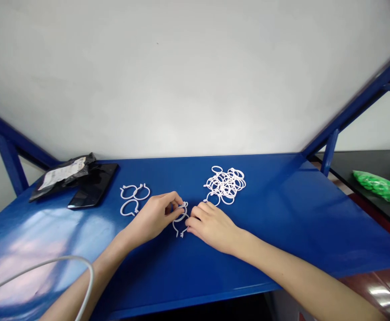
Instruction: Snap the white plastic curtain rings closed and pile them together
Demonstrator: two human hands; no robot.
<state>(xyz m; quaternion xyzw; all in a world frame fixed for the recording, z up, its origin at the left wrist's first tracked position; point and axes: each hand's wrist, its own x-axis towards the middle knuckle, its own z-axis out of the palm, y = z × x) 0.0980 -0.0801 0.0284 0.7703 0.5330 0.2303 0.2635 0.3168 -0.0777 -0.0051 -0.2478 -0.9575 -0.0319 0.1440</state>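
My left hand [158, 215] pinches a white plastic ring between thumb and fingers, with its small clasp end showing above the thumb. Across from it, my right hand [213, 226] is closed on the edge of an opened white plastic ring [174, 226], whose two free ends point toward me. The two rings overlap between my hands, and I cannot tell whether they are linked. Left of my left hand, several opened white rings [128, 201] lie on the blue table. A loose pile of white rings [226, 183] lies beyond my right hand.
On the blue table [264, 196], a black plastic package [63, 174] with a white label lies at the left, partly over a flat black object [92, 191]. A white cable [41, 264] loops across the near left. At far right, a bag of green pieces [380, 187] rests on a dark surface.
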